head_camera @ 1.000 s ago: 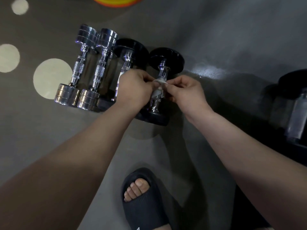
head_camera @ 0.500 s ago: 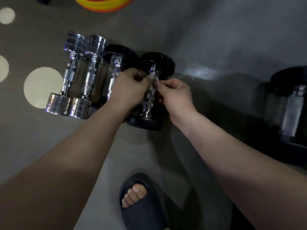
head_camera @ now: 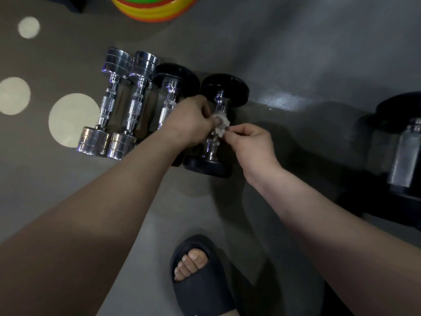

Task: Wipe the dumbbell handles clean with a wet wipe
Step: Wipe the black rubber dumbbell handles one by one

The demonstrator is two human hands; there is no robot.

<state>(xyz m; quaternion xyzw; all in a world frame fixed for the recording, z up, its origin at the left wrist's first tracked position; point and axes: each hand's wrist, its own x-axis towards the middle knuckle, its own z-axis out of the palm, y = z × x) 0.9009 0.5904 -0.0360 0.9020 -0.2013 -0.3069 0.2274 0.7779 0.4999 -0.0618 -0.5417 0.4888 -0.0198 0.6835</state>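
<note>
Several dumbbells lie side by side on the grey floor. Two are all chrome, the left one [head_camera: 106, 106] and its neighbour [head_camera: 134, 108]. Right of them lie two black-ended dumbbells, one [head_camera: 169, 103] partly behind my left wrist, the other [head_camera: 216, 126] furthest right. A small crumpled white wet wipe [head_camera: 221, 125] lies against the chrome handle of the rightmost black-ended dumbbell. My left hand [head_camera: 189, 124] pinches the wipe from the left. From the right, my right hand [head_camera: 249, 141] pinches its lower edge.
A larger black dumbbell [head_camera: 405, 156] lies at the right edge. A stack of yellow, green and red discs [head_camera: 155, 8] sits at the top. My foot in a dark slide sandal [head_camera: 200, 274] stands below the hands. Pale round spots [head_camera: 70, 119] mark the floor at left.
The wipe, stretched thin along the handle half a second ago, is now bunched into a small wad. My right hand has dropped slightly lower beside the handle. The camera view has shifted.
</note>
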